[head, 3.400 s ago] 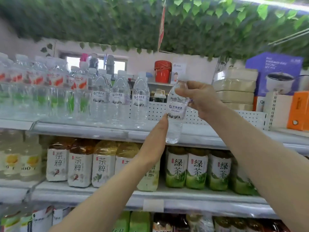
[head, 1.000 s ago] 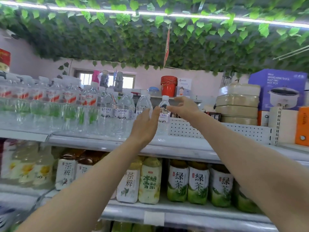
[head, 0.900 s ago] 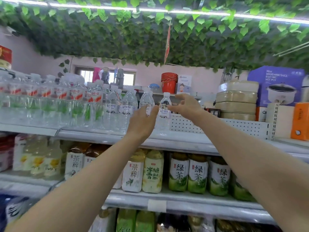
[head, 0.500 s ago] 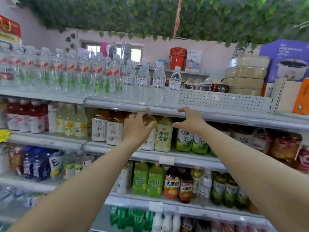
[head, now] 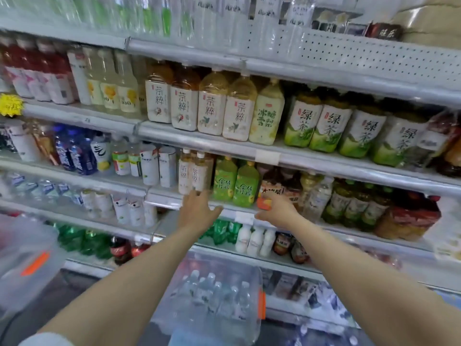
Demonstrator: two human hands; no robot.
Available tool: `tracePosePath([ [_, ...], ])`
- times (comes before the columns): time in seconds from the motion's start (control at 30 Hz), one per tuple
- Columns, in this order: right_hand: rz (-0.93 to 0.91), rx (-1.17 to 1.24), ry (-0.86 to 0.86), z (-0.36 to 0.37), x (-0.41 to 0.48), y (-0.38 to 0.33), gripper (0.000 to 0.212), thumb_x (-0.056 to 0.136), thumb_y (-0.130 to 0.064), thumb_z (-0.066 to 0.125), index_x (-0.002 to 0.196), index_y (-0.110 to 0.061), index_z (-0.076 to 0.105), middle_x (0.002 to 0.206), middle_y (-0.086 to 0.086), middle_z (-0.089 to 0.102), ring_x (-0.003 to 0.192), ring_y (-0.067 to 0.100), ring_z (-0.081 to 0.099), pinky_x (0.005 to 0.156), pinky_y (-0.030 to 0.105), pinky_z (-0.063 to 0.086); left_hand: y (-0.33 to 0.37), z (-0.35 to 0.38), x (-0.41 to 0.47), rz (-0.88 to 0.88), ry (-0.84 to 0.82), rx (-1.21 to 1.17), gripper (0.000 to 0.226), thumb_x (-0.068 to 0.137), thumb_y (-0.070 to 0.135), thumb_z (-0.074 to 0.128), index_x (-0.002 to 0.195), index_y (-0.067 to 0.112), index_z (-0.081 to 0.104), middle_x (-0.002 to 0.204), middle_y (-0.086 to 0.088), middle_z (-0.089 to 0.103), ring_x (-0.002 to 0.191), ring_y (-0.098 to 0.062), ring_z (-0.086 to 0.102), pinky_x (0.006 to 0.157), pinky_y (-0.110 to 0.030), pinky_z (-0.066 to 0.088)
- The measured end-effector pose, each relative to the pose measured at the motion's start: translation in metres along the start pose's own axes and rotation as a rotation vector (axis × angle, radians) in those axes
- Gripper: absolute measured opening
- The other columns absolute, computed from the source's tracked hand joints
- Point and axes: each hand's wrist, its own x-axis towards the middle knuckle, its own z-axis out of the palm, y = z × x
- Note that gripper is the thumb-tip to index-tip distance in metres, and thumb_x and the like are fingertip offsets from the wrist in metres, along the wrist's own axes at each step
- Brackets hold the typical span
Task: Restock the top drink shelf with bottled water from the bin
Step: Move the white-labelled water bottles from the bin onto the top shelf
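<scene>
Both my hands are empty and hang in front of the third shelf. My left hand [head: 197,212] has relaxed, spread fingers; my right hand [head: 277,212] is loosely open beside it. Below them on the floor stands a clear plastic bin [head: 249,323] holding several bottled waters [head: 217,293] with white caps. The top drink shelf [head: 194,49] runs along the upper edge of the view, lined with clear water bottles [head: 264,23] seen only from the label down.
Lower shelves hold tea bottles [head: 212,108], green tea [head: 324,126] and green juice bottles [head: 234,183]. A second clear bin with an orange latch [head: 27,258] stands at the left. A perforated white divider [head: 374,58] closes the top shelf's right part.
My right hand let go of the water bottle on the top shelf. Both hands dropped from the top shelf down to the third shelf, and my view tilted down so the bin shows.
</scene>
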Motion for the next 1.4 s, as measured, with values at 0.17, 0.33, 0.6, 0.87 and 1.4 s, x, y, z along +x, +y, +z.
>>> tracePosePath([
  [0.17,0.091,0.073,-0.191,0.08,0.014,0.046,0.072,0.085,-0.034,0.081,0.147,-0.018,0.048,0.149,0.009,0.051,0.128,0.026,0.054,0.081,0.024,0.036,-0.067,0.073,-0.022,-0.152,-0.168,0.073,0.062,0.091,0.049,0.063,0.143,0.02,0.047,0.14,-0.013,0.048,0.13,-0.033,0.044,0.105,-0.038,0.04],
  [0.33,0.158,0.059,-0.386,0.154,0.033,0.086,0.071,0.089,-0.034,0.078,0.149,-0.016,0.044,0.148,0.012,0.05,0.12,0.025,0.057,0.071,0.021,0.038,-0.126,0.141,-0.053,-0.339,-0.294,0.076,0.059,0.09,0.051,0.063,0.14,0.022,0.051,0.141,-0.008,0.051,0.131,-0.029,0.045,0.106,-0.039,0.04],
  [0.6,0.351,0.197,-0.637,0.267,0.05,0.133,0.068,0.085,-0.042,0.079,0.142,-0.019,0.052,0.144,-0.001,0.054,0.123,0.016,0.056,0.086,0.021,0.04,-0.186,0.23,-0.097,-0.664,-0.407,0.08,0.057,0.094,0.057,0.054,0.142,0.026,0.05,0.142,-0.008,0.051,0.13,-0.032,0.045,0.107,-0.044,0.038],
  [0.87,0.662,0.531,-0.747,0.352,0.099,0.138,0.065,0.088,-0.044,0.077,0.14,-0.012,0.057,0.132,0.008,0.064,0.113,0.023,0.064,0.084,0.032,0.057,-0.205,0.275,-0.109,-0.614,-0.249,0.324,0.056,0.103,0.05,0.032,0.139,0.013,0.053,0.141,-0.009,0.055,0.134,-0.028,0.046,0.122,-0.044,0.016],
  [1.4,0.898,0.628,-0.784,0.44,0.147,0.119,0.064,0.077,-0.056,0.082,0.124,-0.017,0.063,0.119,0.012,0.065,0.102,0.027,0.067,0.103,0.044,0.054,-0.215,0.302,-0.118,-0.577,-0.158,0.456,0.057,0.101,0.053,0.024,0.129,0.019,0.061,0.139,-0.005,0.059,0.129,-0.024,0.052,0.118,-0.047,0.022],
])
